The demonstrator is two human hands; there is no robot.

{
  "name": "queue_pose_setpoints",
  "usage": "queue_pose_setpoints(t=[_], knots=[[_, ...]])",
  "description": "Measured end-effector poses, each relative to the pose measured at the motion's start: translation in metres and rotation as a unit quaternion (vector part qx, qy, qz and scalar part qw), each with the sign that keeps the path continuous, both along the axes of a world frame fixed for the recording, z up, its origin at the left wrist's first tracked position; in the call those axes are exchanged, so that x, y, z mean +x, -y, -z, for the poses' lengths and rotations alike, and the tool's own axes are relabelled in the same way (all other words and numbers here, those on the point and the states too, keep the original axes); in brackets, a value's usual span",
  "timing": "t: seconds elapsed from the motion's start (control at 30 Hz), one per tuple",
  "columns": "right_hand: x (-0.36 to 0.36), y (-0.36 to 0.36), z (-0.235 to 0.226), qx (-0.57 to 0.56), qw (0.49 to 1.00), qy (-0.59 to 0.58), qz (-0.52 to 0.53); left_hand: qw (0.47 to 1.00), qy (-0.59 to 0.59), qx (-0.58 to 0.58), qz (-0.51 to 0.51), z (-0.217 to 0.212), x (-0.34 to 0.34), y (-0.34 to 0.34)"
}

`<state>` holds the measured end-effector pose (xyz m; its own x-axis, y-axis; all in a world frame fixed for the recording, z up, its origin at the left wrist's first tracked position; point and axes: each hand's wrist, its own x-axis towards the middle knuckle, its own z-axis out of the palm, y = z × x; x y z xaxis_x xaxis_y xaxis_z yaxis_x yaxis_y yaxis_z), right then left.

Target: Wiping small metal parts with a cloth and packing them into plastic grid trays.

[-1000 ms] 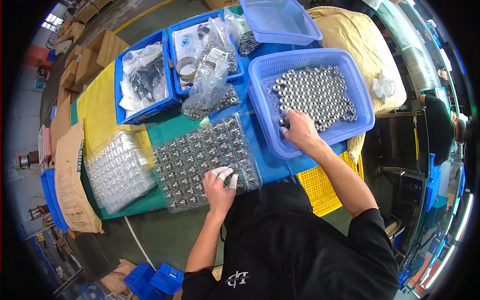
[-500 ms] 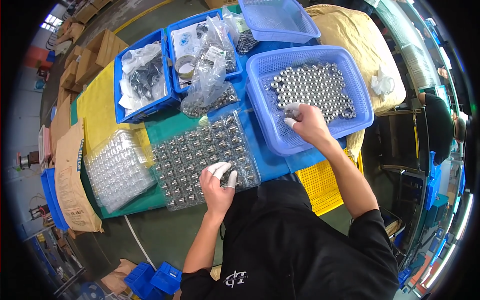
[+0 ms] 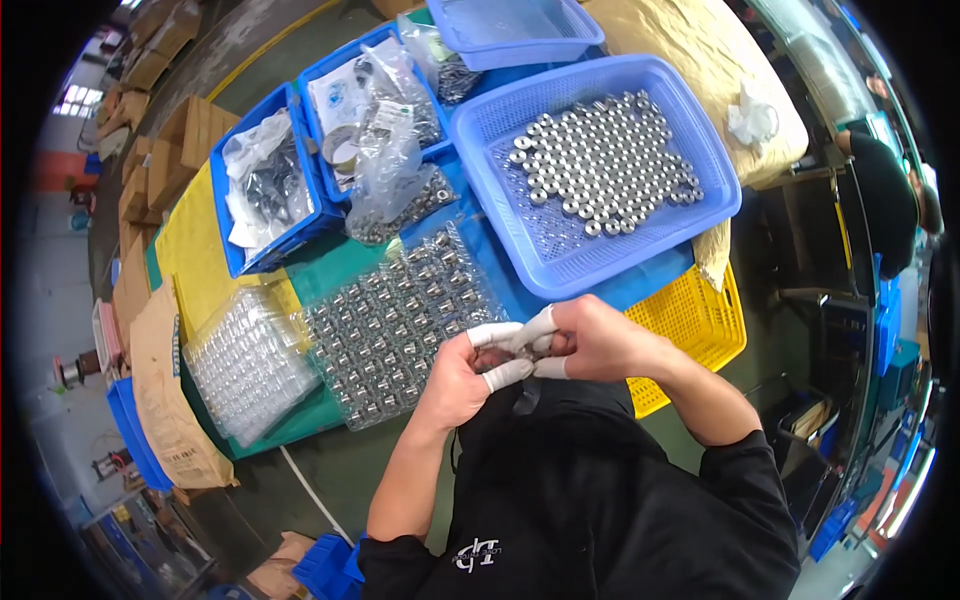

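While my left hand (image 3: 462,378) and right hand (image 3: 598,340) meet, fingertips pinched narrow around a small metal part (image 3: 540,345), the clear tray (image 3: 400,322) looks nearly filled; many parts remain in the blue basket (image 3: 600,165).

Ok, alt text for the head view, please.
Left hand and right hand meet, white-capped fingertips pinching a small part, over a clear tray of metal parts. Behind is a blue basket of metal rings.
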<state>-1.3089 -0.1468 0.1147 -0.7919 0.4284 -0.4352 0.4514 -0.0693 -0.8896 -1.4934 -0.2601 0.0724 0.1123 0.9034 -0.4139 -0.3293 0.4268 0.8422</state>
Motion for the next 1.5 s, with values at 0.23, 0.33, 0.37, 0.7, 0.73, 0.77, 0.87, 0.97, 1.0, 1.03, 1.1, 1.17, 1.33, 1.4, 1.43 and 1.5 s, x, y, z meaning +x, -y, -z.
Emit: queue_pose_setpoints(t=[0.23, 0.33, 0.37, 0.7, 0.73, 0.77, 0.87, 0.97, 1.0, 1.03, 1.1, 1.17, 1.33, 1.4, 1.43, 1.5], knots=[[0.011, 0.012, 0.019, 0.057, 0.998, 0.023, -0.003, 0.995, -0.037, -0.092, 0.024, 0.045, -0.013, 0.027], [0.027, 0.008, 0.028, 0.029, 0.997, 0.002, 0.073, 0.922, -0.384, -0.043, -0.021, 0.07, -0.022, 0.03], [0.03, 0.008, 0.029, 0.027, 0.997, 0.002, 0.071, 0.875, -0.484, 0.032, -0.01, 0.076, -0.024, 0.025], [0.024, 0.024, 0.029, -0.068, 0.987, -0.012, 0.147, 0.72, -0.67, 0.18, 0.022, 0.12, -0.01, 0.001], [0.023, 0.024, 0.028, -0.064, 0.988, -0.009, 0.141, 0.725, -0.668, 0.166, 0.015, 0.119, -0.009, 0.001], [0.021, 0.025, 0.027, -0.059, 0.989, -0.006, 0.134, 0.73, -0.666, 0.153, 0.008, 0.117, -0.009, 0.001], [0.022, 0.026, 0.026, -0.042, 0.99, -0.017, 0.135, 0.728, -0.67, 0.147, -0.005, 0.105, -0.009, 0.001], [0.025, 0.025, 0.033, -0.035, 0.991, 0.006, 0.131, 0.797, -0.568, 0.198, -0.054, 0.071, -0.004, 0.01], [0.024, 0.027, 0.036, -0.036, 0.991, 0.006, 0.131, 0.816, -0.531, 0.223, -0.051, 0.052, -0.001, 0.015], [0.023, 0.029, 0.04, -0.051, 0.99, 0.018, 0.133, 0.838, -0.502, 0.211, -0.042, 0.032, 0.008, 0.019], [0.017, 0.036, 0.045, -0.068, 0.989, 0.027, 0.127, 0.847, -0.474, 0.241, -0.017, 0.012, 0.022, 0.027], [0.009, 0.044, 0.047, -0.063, 0.986, -0.014, 0.152, 0.836, -0.487, 0.252, -0.013, 0.01, 0.034, 0.03], [-0.008, 0.05, 0.045, 0.003, 0.991, 0.037, 0.13, 0.85, -0.486, 0.201, -0.038, 0.015, 0.033, 0.037], [-0.013, 0.056, 0.048, 0.027, 0.991, 0.042, 0.122, 0.851, -0.486, 0.193, -0.039, 0.018, 0.032, 0.04], [-0.015, 0.058, 0.05, 0.051, 0.991, 0.047, 0.117, 0.853, -0.486, 0.186, -0.04, 0.021, 0.031, 0.041], [-0.014, 0.058, 0.052, 0.08, 0.989, 0.05, 0.113, 0.85, -0.489, 0.191, -0.04, 0.035, 0.027, 0.041]])
